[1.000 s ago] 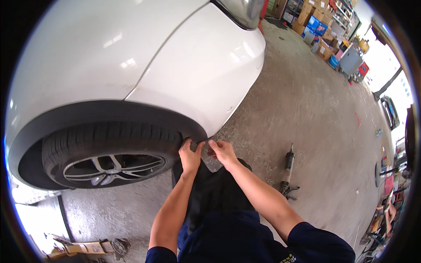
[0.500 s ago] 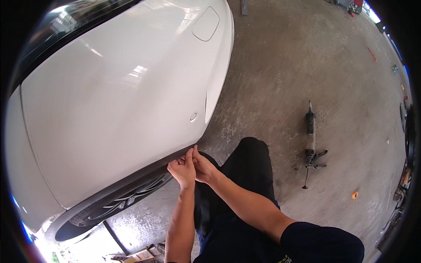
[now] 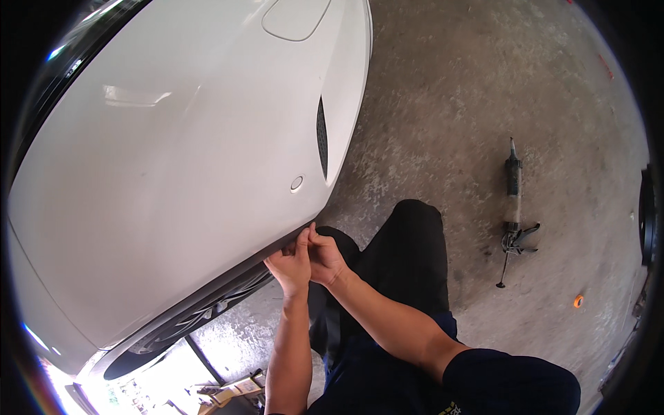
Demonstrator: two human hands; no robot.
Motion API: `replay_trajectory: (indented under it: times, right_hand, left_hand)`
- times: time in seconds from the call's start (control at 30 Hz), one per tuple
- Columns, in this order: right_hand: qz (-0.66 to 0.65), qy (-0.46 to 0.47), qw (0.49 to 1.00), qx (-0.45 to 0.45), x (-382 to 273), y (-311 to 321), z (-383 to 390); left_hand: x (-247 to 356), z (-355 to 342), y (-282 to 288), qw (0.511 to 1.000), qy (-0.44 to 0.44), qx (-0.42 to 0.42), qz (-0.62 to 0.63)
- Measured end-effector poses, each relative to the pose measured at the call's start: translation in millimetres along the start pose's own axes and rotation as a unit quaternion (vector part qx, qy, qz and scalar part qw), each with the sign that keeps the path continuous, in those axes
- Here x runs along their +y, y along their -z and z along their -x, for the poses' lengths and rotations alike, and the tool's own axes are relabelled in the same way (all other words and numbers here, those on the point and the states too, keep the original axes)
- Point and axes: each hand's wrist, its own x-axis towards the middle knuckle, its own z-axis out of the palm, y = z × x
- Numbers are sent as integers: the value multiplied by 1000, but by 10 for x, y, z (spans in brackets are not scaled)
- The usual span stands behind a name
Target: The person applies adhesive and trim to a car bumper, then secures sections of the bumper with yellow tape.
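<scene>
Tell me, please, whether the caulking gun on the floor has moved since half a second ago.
No: against the orange roll on the floor, the caulking gun appears unmoved; only the camera view shifted.

Car (image 3: 200,159) blocks left, floor (image 3: 449,131) opens right, wheel (image 3: 214,308) clearance unclear.

The shirt (image 3: 387,379) is dark navy, with a short, loose sleeve (image 3: 519,379) and a small yellow-and-white marking (image 3: 453,409). The trousers (image 3: 413,259) are black. Left hand (image 3: 290,271) and right hand (image 3: 328,259) are bare.
</scene>
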Motion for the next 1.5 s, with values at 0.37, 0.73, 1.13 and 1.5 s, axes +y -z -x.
replay_trajectory:
  times: [0.37, 0.73, 1.13, 1.5]
  right_hand:
    - [-45, 8, 997, -68, -23, 311, -153]
    - [26, 24, 999, -18, 23, 130, -70]
    - [9, 13, 999, -36, 50, -43, -15]
    - [-52, -8, 993, -108, 175, 195, -166]
  left_hand:
    - [81, -70, -7, 997, -58, -27, -35]
    - [68, -8, -22, 998, 30, -15, 44]
    - [326, 21, 101, 993, 25, 39, 111]
    - [377, -78, 228, 1000, 16, 0, 13]
